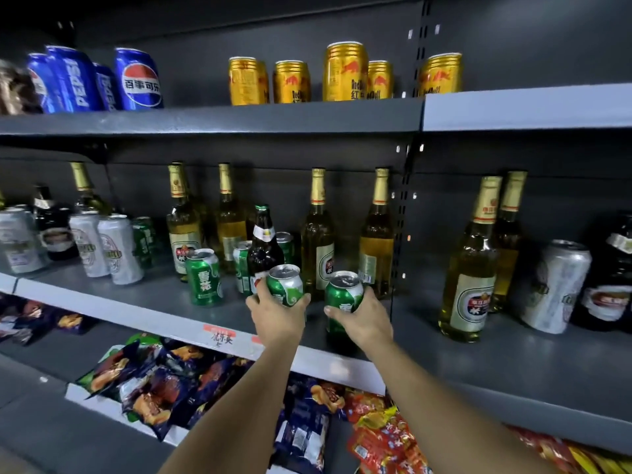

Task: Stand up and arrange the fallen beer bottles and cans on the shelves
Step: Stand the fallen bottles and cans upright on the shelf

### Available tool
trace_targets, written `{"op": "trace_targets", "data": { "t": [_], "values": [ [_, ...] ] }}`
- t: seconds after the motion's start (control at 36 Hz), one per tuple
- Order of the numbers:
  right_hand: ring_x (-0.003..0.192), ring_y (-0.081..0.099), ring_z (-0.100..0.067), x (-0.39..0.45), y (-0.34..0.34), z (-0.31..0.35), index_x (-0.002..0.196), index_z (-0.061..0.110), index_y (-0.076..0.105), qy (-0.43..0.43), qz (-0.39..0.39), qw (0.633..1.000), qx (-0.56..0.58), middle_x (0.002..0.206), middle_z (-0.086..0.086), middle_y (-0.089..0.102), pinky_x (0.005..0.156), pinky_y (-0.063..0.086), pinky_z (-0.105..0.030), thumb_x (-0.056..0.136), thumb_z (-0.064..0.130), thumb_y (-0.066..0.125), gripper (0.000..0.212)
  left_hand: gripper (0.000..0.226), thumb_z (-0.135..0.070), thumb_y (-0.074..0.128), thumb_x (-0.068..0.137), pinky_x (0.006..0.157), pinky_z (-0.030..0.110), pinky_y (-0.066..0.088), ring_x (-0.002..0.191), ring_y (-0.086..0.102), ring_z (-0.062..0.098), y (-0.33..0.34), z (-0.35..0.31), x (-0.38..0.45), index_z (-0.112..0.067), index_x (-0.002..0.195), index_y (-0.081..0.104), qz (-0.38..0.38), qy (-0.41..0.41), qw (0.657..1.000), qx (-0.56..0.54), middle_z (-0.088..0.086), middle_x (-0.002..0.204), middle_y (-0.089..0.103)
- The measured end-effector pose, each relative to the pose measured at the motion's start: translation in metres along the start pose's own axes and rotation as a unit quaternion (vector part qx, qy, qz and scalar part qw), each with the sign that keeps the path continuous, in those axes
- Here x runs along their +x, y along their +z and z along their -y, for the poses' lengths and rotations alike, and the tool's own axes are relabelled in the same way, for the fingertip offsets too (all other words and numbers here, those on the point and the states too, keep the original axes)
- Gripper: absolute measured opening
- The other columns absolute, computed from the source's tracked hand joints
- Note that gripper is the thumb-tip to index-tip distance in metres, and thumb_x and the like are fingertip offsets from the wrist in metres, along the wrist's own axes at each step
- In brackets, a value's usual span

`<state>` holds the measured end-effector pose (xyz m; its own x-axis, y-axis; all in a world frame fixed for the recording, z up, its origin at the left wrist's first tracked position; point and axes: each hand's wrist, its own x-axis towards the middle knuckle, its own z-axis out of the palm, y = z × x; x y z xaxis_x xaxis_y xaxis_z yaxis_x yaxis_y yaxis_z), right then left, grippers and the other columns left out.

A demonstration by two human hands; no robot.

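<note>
1. Here, in the head view, two green beer cans are held side by side above the front part of the middle shelf (444, 340), one in each hand.
2. The left hand (277, 311) is wrapped round the left green can (285, 285) from below, with fingers and thumb curled about its lower half; the can is tilted slightly to the left, its silver top visible.
3. The right hand (364, 319) is closed round the right green can (343, 295), thumb on the near side and fingers on the far side; this can is held upright, and whether its base touches the shelf cannot be told.
4. The two held cans are set just apart, not touching.
5. A third green can (204, 277) is seen standing upright on the same shelf to the left of the hands, and a dark brown bottle (264, 248) stands just behind the left hand.
6. Tall pale beer bottles (318, 234) with gold foil necks are ranged upright along the back of the shelf.
7. White cans (118, 249) are grouped upright at the left end, and one white can (555, 285) stands at the right.
8. On the upper shelf, blue cola cans (138, 78) and gold cans (343, 71) are standing.
9. Snack packets (164, 381) are heaped on the lower shelf beneath the forearms.
</note>
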<state>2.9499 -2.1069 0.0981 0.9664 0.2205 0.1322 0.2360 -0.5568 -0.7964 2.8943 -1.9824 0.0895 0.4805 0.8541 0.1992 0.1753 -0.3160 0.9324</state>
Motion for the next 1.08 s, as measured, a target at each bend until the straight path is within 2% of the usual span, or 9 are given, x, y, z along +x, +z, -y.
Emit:
{"op": "trace_targets", "data": {
  "t": [0.31,0.42,0.5,0.58,0.67,0.72,0.81,0.89,1.08],
  "values": [
    [0.116,0.057,-0.025,0.000,0.010,0.003,0.124,0.017,0.044,0.001,-0.014,0.999,-0.036,0.126,-0.003,0.059,0.084,0.044,-0.032,0.078,0.050,0.075,0.064,0.090,-0.036,0.082,0.074,0.092,0.049,0.044,0.118,0.051,0.036,-0.002,0.012,0.005,-0.017,0.146,0.031,0.026,0.008,0.999,0.032,0.013,0.137,0.037],
    [0.118,0.055,-0.025,-0.005,0.011,-0.004,0.130,0.017,0.039,-0.012,0.007,0.998,-0.055,0.130,-0.003,0.054,0.086,0.046,-0.036,0.080,0.041,0.075,0.066,0.091,-0.038,0.082,0.075,0.095,0.050,0.043,0.125,0.046,0.035,-0.003,0.013,0.005,-0.014,0.145,0.029,0.037,0.007,0.999,0.037,0.013,0.138,0.036],
    [0.121,0.051,-0.026,-0.014,0.009,-0.015,0.137,0.020,0.033,-0.026,0.012,0.997,-0.072,0.134,-0.002,0.049,0.091,0.048,-0.041,0.080,0.027,0.071,0.069,0.097,-0.052,0.077,0.074,0.098,0.051,0.042,0.130,0.040,0.033,-0.005,0.013,0.004,-0.015,0.147,0.024,0.042,0.013,0.998,0.038,0.012,0.141,0.035],
    [0.120,0.048,-0.022,-0.023,0.003,-0.017,0.134,0.018,0.041,-0.070,-0.093,0.990,-0.074,0.130,-0.001,0.053,0.098,0.038,-0.039,0.080,0.018,0.067,0.060,0.089,-0.065,0.059,0.082,0.098,0.049,0.039,0.131,0.038,0.032,-0.008,0.009,-0.002,-0.014,0.148,0.025,0.020,0.012,1.000,0.004,0.012,0.141,0.036],
    [0.108,0.051,-0.023,-0.028,-0.006,0.000,0.122,0.013,0.052,-0.165,-0.211,0.962,-0.060,0.116,-0.003,0.059,0.088,0.037,-0.038,0.080,0.019,0.065,0.044,0.078,-0.066,0.044,0.089,0.099,0.049,0.037,0.130,0.039,0.032,-0.015,0.005,-0.002,-0.015,0.145,0.029,-0.014,-0.012,0.999,-0.027,0.012,0.143,0.036],
    [0.103,0.053,-0.025,-0.026,-0.009,0.020,0.118,0.011,0.056,-0.220,-0.231,0.946,-0.057,0.109,-0.005,0.061,0.083,0.038,-0.038,0.083,0.019,0.063,0.037,0.070,-0.063,0.040,0.092,0.098,0.048,0.036,0.129,0.039,0.033,-0.021,0.005,0.003,-0.014,0.143,0.032,-0.027,-0.014,0.999,-0.024,0.013,0.142,0.036],
    [0.103,0.052,-0.024,-0.023,-0.004,0.051,0.118,0.013,0.055,-0.252,-0.199,0.943,-0.083,0.109,-0.003,0.060,0.082,0.037,-0.036,0.089,0.023,0.059,0.031,0.064,-0.058,0.037,0.096,0.096,0.046,0.035,0.128,0.039,0.034,-0.033,0.006,0.015,-0.012,0.141,0.035,-0.027,-0.007,1.000,-0.001,0.014,0.141,0.037],
    [0.106,0.053,-0.025,-0.017,0.010,0.075,0.118,0.016,0.052,-0.238,-0.148,0.955,-0.100,0.113,-0.002,0.060,0.084,0.041,-0.038,0.094,0.032,0.054,0.029,0.061,-0.055,0.033,0.099,0.100,0.047,0.034,0.128,0.039,0.036,-0.044,0.010,0.032,-0.010,0.140,0.036,-0.017,-0.012,1.000,0.005,0.017,0.142,0.037],
    [0.114,0.057,-0.028,0.008,0.048,0.123,0.127,0.017,0.049,-0.131,-0.081,0.970,-0.189,0.120,-0.006,0.063,0.091,0.039,-0.039,0.090,0.059,0.053,0.056,0.050,-0.039,0.052,0.097,0.102,0.048,0.040,0.121,0.047,0.037,-0.064,0.025,0.086,-0.008,0.134,0.039,0.081,-0.005,0.995,0.064,0.016,0.135,0.044]
  ]
}}
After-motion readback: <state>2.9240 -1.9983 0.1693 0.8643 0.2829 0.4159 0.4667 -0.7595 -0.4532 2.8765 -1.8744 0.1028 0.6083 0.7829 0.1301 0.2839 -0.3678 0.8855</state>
